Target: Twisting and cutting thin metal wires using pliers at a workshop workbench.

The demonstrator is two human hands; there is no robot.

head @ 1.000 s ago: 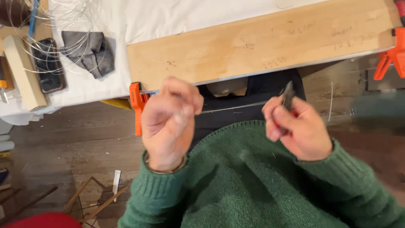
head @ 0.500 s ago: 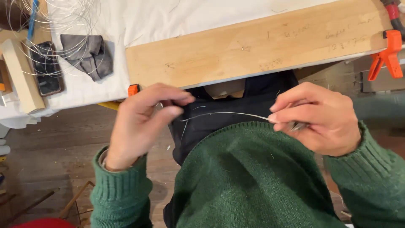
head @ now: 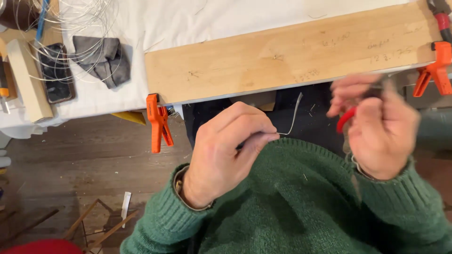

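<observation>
Two orange clamps pin a long plank [head: 292, 56] to the table edge in front of me: one clamp [head: 157, 122] at the plank's left end, hanging down over the floor, the other [head: 435, 68] at its right end. Faint pencil marks run across the plank's right half; I cannot read them. Beyond and to the left of the plank lies a white cloth [head: 197, 19], and on it a crumpled grey rag [head: 101, 61], with loose loops of thin wire [head: 70, 28] spread around it. Left of the rag sits a dark phone [head: 55, 73], face up, and beside that a pale wood block [head: 29, 80] lying slantwise at the table's corner. Below, on the dark wood floor [head: 61, 160], I see a thin stick frame [head: 101, 226] and a red shape [head: 42, 247] at the bottom edge.

My left hand [head: 226, 150] is closed, thumb and forefinger pinched on a short piece of wire [head: 292, 120]. It is thin, silvery and bent: it leaves my fingertips level, then turns upward toward the plank's underside, in front of my dark apron and above my green sweater [head: 292, 202].

My right hand [head: 376, 127] is blurred, well to the right of the wire and apart from it. It is curled around a tool with a red handle [head: 346, 120]; what kind of tool I cannot tell.
</observation>
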